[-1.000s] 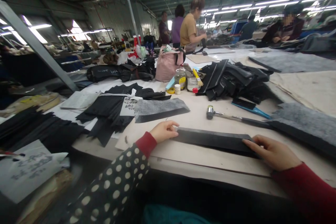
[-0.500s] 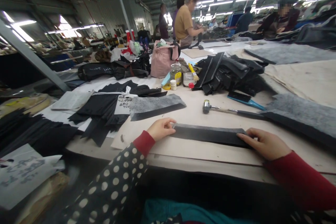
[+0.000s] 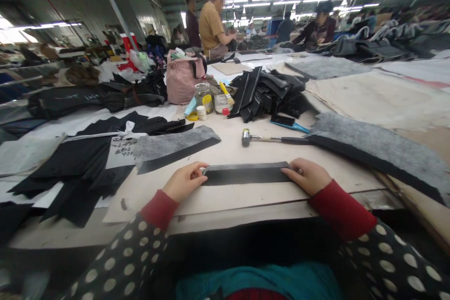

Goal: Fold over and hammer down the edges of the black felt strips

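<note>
Black, grey-edged, long flat strip (image 3: 246, 176) just below frame centre, pinched at opposite ends by left hand (image 3: 185, 182) and right hand (image 3: 311, 176), seemingly being straightened, calling next for even tension.

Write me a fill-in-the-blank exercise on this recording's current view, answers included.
In the picture, the left hand holds the left end of the strip and the right hand its ____ end.
The hammer lies on the strip's ____ side, not its near one.
The bag beside the glass jar is coloured ____.
The handle of the paintbrush is coloured ____.

Missing words: right; far; pink; yellow.
</note>
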Available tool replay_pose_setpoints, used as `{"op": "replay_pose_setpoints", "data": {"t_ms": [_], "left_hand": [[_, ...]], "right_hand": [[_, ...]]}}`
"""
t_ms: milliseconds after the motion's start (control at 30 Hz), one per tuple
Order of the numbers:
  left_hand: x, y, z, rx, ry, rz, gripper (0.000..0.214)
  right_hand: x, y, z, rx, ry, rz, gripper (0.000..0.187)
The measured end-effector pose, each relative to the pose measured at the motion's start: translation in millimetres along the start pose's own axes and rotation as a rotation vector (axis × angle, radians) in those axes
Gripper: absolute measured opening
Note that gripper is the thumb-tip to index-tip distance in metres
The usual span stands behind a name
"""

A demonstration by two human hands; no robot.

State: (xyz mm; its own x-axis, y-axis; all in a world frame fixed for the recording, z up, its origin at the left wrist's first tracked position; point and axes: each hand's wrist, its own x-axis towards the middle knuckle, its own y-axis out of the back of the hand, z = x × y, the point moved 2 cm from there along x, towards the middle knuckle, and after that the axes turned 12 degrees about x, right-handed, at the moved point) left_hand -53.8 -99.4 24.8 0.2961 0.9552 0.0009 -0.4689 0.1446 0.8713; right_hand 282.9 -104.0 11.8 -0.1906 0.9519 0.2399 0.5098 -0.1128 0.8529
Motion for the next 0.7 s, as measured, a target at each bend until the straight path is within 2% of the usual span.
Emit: {"op": "replay_pose_setpoints", "data": {"t_ms": [700], "left_hand": [[1.1,-1.5,0.5,0.115,-0.011,-0.037,0.033]], "right_hand": [[-3.0,-5.0,-3.9,-0.056,0.082,0.004,0.029]]}}
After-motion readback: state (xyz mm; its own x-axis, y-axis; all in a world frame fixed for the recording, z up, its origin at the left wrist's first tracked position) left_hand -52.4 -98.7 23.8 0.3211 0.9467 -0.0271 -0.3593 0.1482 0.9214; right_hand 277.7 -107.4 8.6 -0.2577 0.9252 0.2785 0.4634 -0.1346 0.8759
